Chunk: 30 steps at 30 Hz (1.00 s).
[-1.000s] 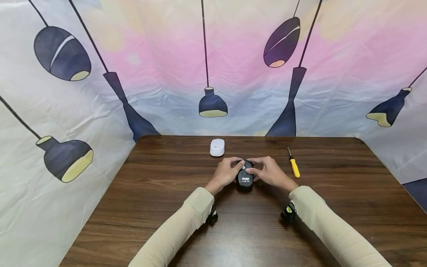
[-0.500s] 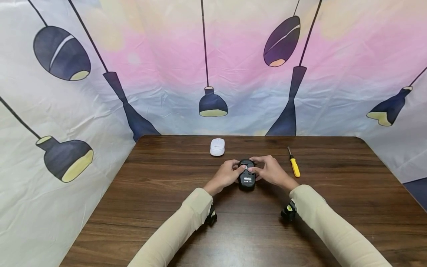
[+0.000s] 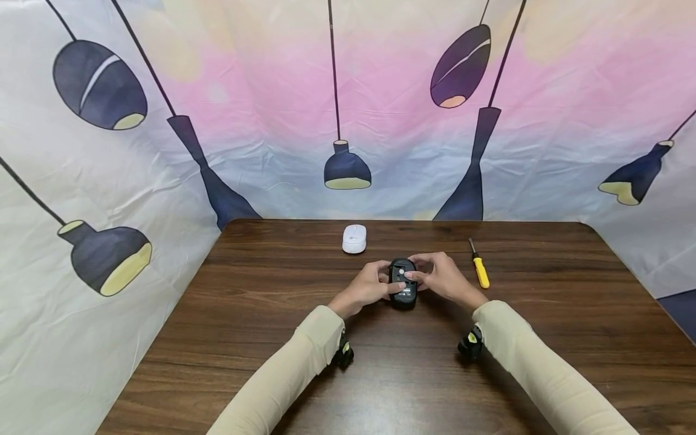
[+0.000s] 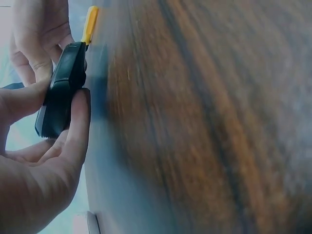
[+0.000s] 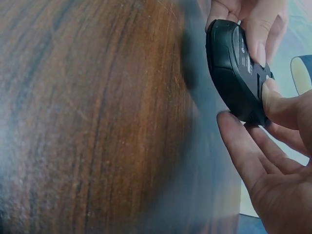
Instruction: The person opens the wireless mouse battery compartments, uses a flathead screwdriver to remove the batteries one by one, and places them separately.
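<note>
A black computer mouse (image 3: 403, 284) is held bottom-up a little above the wooden table (image 3: 272, 314), between both hands. My left hand (image 3: 370, 284) grips its left side, thumb on the underside, fingers curled beneath. My right hand (image 3: 442, 278) grips the right side, its thumb pressing the underside near the top. In the left wrist view the mouse (image 4: 61, 90) shows edge-on between thumb and fingers of the left hand (image 4: 44, 146). In the right wrist view the mouse (image 5: 234, 73) is tilted, with the right hand (image 5: 268, 141) curled round it.
A white mouse (image 3: 354, 238) lies near the table's far edge, left of centre. A yellow-handled screwdriver (image 3: 479, 269) lies to the right of my right hand; its handle (image 4: 89, 24) shows in the left wrist view. A printed fabric backdrop (image 3: 348, 109) surrounds the table.
Both hands have lifted and shifted the black mouse slightly away from me and to the right. The right thumb has slid along its underside.
</note>
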### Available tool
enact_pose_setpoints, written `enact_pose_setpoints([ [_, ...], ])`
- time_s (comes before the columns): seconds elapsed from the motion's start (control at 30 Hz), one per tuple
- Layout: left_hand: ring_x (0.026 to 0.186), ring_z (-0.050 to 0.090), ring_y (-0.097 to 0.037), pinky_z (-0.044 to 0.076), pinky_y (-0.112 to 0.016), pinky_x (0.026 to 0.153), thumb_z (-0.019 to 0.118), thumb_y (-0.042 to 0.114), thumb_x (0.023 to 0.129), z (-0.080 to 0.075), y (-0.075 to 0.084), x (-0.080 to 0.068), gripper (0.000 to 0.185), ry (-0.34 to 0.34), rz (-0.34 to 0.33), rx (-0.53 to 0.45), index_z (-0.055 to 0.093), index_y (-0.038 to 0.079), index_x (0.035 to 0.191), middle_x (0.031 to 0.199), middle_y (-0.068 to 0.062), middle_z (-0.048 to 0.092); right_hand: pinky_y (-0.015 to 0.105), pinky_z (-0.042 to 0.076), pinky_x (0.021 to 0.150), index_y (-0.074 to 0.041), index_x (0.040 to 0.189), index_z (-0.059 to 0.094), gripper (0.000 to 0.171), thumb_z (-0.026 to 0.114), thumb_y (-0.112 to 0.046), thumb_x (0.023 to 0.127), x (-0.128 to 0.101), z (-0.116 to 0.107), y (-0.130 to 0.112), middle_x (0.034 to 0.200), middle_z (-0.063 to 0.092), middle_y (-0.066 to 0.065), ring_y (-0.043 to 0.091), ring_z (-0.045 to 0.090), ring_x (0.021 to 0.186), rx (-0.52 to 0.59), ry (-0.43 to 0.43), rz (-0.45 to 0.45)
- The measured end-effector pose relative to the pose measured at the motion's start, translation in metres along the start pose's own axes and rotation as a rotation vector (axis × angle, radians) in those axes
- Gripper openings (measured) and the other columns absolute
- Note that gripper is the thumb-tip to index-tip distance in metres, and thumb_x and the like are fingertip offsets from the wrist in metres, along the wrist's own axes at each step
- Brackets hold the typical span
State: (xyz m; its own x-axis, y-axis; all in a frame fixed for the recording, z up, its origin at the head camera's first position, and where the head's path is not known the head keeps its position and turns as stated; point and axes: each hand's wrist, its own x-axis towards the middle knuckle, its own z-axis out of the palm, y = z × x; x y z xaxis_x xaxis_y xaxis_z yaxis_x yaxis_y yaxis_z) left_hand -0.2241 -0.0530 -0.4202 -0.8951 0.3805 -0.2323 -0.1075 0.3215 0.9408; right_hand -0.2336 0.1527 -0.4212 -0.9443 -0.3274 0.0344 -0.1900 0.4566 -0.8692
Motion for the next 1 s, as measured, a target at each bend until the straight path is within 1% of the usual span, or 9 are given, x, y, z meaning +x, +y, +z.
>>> enact_pose_setpoints([
  [0.17, 0.087, 0.072, -0.025, 0.061, -0.039, 0.086, 0.072, 0.018, 0.096, 0.001, 0.0, 0.001, 0.072, -0.007, -0.024, -0.01, 0.034, -0.002, 0.154, 0.109, -0.015, 0.071, 0.033, 0.065, 0.07, 0.007, 0.126, 0.067, 0.039, 0.077, -0.008, 0.092, 0.003, -0.002, 0.003, 0.106, 0.068, 0.021, 0.024, 0.07, 0.084, -0.024, 0.045, 0.001],
  [0.27, 0.086, 0.072, -0.024, 0.062, -0.037, 0.084, 0.071, 0.017, 0.097, 0.001, 0.0, 0.001, 0.071, -0.012, -0.028, -0.016, 0.034, -0.003, 0.154, 0.108, -0.014, 0.072, 0.033, 0.065, 0.07, 0.007, 0.123, 0.069, 0.037, 0.078, -0.009, 0.09, 0.005, -0.003, 0.004, 0.102, 0.068, 0.018, 0.022, 0.068, 0.082, -0.037, 0.06, 0.009],
  [0.37, 0.085, 0.072, -0.022, 0.062, -0.035, 0.082, 0.07, 0.016, 0.097, 0.0, 0.0, 0.001, 0.07, -0.015, -0.03, -0.01, 0.033, -0.004, 0.154, 0.107, -0.014, 0.071, 0.034, 0.065, 0.07, 0.008, 0.121, 0.069, 0.036, 0.078, -0.008, 0.091, 0.006, -0.004, 0.005, 0.1, 0.069, 0.019, 0.022, 0.069, 0.08, -0.033, 0.057, 0.011],
  [0.53, 0.087, 0.072, -0.023, 0.061, -0.037, 0.085, 0.071, 0.017, 0.097, -0.001, 0.0, -0.001, 0.071, -0.017, -0.039, -0.012, 0.034, -0.001, 0.154, 0.108, -0.013, 0.071, 0.037, 0.065, 0.07, 0.012, 0.119, 0.068, 0.031, 0.074, -0.005, 0.093, 0.008, -0.005, 0.005, 0.099, 0.07, 0.022, 0.025, 0.072, 0.078, 0.003, 0.042, 0.017],
  [0.7, 0.088, 0.071, -0.026, 0.062, -0.039, 0.084, 0.073, 0.014, 0.095, 0.002, -0.002, 0.0, 0.068, -0.014, -0.026, -0.026, 0.039, -0.003, 0.151, 0.105, -0.016, 0.071, 0.037, 0.065, 0.071, 0.011, 0.118, 0.068, 0.029, 0.073, -0.004, 0.094, 0.01, -0.006, 0.006, 0.098, 0.07, 0.021, 0.025, 0.071, 0.078, 0.039, 0.056, 0.061],
  [0.9, 0.087, 0.071, -0.025, 0.063, -0.038, 0.083, 0.073, 0.012, 0.094, 0.003, -0.003, 0.002, 0.065, -0.015, -0.027, -0.034, 0.042, -0.004, 0.149, 0.103, -0.016, 0.07, 0.036, 0.065, 0.073, 0.009, 0.117, 0.068, 0.027, 0.072, -0.006, 0.095, 0.014, -0.009, 0.006, 0.099, 0.072, 0.02, 0.022, 0.071, 0.077, 0.097, 0.098, 0.102],
  [1.0, 0.086, 0.071, -0.024, 0.063, -0.037, 0.082, 0.073, 0.011, 0.095, 0.003, -0.002, 0.001, 0.064, -0.021, -0.028, -0.028, 0.042, -0.004, 0.149, 0.103, -0.015, 0.07, 0.034, 0.065, 0.074, 0.009, 0.118, 0.067, 0.028, 0.071, -0.006, 0.095, 0.015, -0.011, 0.007, 0.101, 0.072, 0.019, 0.018, 0.071, 0.077, 0.158, 0.123, 0.131],
])
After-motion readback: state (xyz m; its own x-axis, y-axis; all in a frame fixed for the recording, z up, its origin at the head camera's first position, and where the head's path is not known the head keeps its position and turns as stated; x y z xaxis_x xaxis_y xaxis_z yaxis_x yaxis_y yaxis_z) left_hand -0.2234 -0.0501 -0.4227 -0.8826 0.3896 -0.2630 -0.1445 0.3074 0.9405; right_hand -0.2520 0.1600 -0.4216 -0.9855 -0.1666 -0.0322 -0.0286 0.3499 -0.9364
